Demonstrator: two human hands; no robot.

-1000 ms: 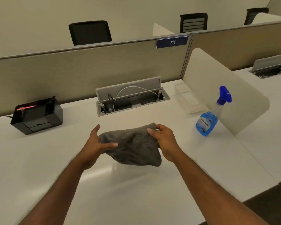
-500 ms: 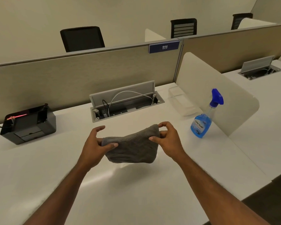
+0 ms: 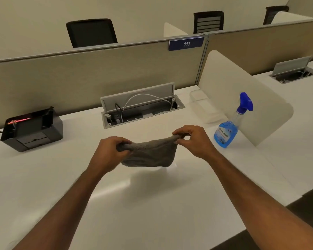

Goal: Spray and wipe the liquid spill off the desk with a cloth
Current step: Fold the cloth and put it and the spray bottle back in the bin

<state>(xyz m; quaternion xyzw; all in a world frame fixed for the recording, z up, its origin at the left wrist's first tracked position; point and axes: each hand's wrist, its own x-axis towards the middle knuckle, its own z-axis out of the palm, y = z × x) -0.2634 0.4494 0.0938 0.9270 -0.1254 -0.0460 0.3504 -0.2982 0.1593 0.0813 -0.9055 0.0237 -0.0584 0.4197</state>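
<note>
A grey cloth (image 3: 150,154) hangs folded just above the white desk (image 3: 152,204), held by both hands at its top corners. My left hand (image 3: 108,152) grips the left corner with curled fingers. My right hand (image 3: 192,139) pinches the right corner between thumb and fingers. A clear spray bottle (image 3: 229,129) with blue liquid and a blue trigger head stands upright to the right of my right hand, apart from it. No spill is plain to see on the desk; a pale sheen shows below the cloth.
An open cable box (image 3: 141,109) with wires is set into the desk behind the cloth. A black desk organiser (image 3: 32,129) stands at the far left. A white side divider (image 3: 242,98) and a clear tray (image 3: 204,107) lie at the right. The desk edge runs at lower right.
Both hands have closed more tightly on the cloth's top corners and pulled it taut. The cloth now hangs shorter and more bunched. The bottle has not moved.
</note>
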